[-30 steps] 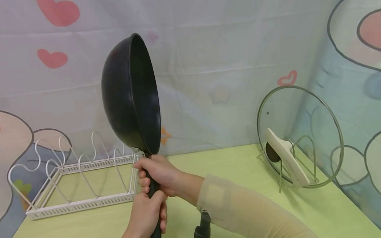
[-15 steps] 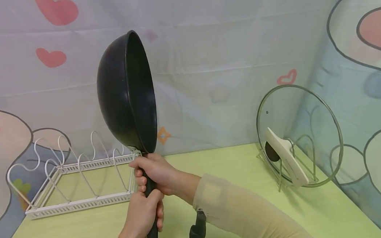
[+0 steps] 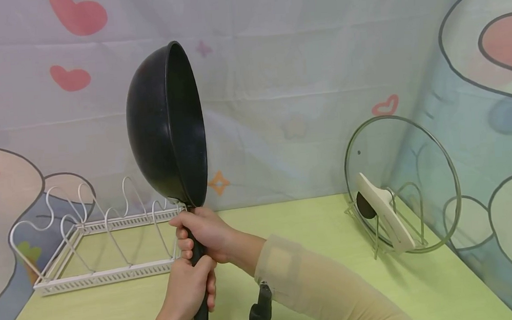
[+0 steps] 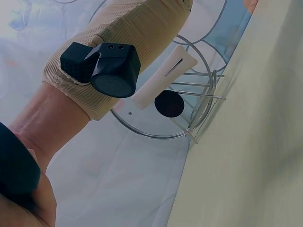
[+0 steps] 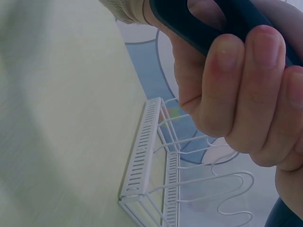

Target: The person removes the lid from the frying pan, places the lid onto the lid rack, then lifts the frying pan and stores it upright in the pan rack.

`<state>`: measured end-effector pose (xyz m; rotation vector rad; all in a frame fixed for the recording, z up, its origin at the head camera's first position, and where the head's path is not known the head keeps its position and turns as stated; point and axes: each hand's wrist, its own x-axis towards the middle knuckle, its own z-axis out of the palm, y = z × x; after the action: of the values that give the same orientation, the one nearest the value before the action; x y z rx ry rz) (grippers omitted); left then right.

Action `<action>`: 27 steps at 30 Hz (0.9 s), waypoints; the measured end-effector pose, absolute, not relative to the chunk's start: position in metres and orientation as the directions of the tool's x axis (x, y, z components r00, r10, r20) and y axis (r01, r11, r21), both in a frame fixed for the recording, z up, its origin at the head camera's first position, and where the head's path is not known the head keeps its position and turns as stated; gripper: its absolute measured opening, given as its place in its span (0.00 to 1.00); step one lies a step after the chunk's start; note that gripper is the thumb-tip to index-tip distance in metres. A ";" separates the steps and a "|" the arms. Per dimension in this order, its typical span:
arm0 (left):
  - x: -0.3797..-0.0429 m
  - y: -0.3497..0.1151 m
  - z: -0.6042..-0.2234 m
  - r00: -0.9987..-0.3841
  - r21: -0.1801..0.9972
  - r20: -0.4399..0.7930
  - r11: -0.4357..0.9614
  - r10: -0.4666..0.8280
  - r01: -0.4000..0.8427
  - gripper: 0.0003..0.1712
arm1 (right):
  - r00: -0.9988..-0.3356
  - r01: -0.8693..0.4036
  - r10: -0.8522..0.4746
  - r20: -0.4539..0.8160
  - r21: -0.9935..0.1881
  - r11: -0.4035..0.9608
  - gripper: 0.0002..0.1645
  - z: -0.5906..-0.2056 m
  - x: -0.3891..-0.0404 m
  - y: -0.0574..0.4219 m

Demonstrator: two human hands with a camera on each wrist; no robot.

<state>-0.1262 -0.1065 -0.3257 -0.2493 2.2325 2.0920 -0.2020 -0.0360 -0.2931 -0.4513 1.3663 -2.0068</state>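
Note:
A black wok (image 3: 161,126) stands upright in the air in the head view, its hollow side turned to the right and its long handle (image 3: 201,315) pointing down. Just below the bowl, my right hand (image 3: 205,234) grips the top of that handle. Directly under it, my left hand (image 3: 189,286) holds the lower part, thumb lying along the near side. Curled fingers (image 5: 246,90) wrap the dark handle in the right wrist view. The left wrist view catches a dark part of the handle (image 4: 16,165) against the hand at its lower left edge.
A white wire rack (image 3: 109,274) with wavy dividers stands left on the pale green table (image 3: 296,245). On the right, a glass lid (image 3: 452,177) with a cream handle (image 3: 384,213) leans in a small metal stand (image 3: 422,213). A patterned cloth (image 3: 277,70) hangs behind.
Both hands have carried the wok slightly to the left, closer over the white rack's right end. The grips look the same, and the rack and lid stay put.

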 end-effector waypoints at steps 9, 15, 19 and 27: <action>-0.126 -0.110 -0.329 -0.984 0.983 -0.162 0.072 -0.076 -0.167 0.20 | -0.715 0.316 -0.697 -0.063 -0.918 -0.241 0.22 -0.294 -0.200 -0.039; -0.125 -0.111 -0.328 -0.986 0.987 -0.140 0.065 -0.090 -0.146 0.19 | -0.709 0.299 -0.704 -0.048 -0.924 -0.238 0.22 -0.294 -0.201 -0.041; -0.125 -0.111 -0.328 -0.987 0.989 -0.123 0.065 -0.103 -0.130 0.19 | -0.702 0.300 -0.710 -0.052 -0.926 -0.229 0.21 -0.293 -0.202 -0.043; -0.123 -0.114 -0.328 -0.985 0.989 -0.113 0.077 -0.128 -0.123 0.19 | -0.695 0.294 -0.717 -0.053 -0.931 -0.216 0.21 -0.292 -0.200 -0.047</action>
<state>-0.1231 -0.1144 -0.3281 -0.2695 2.3076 2.1202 -0.2002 -0.0472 -0.2924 -0.5214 1.3794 -1.9667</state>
